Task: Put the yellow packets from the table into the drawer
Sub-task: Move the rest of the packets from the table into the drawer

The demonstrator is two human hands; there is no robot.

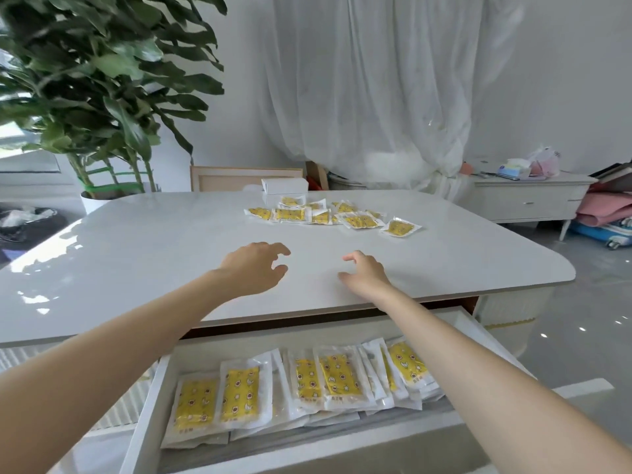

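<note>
1. You're holding your left hand [254, 268] and right hand [366, 273] over the table [154, 241], fingers loosely curled, gripping nothing.
2. The yellow packets [328, 215] are lying scattered farther back, well ahead of both hands.
3. In the open drawer [147, 405], other packets [307, 381] are sitting in a row.

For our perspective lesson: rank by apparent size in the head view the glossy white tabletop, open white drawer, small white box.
1. Glossy white tabletop
2. Open white drawer
3. Small white box (farthest; true size unsure)
</note>
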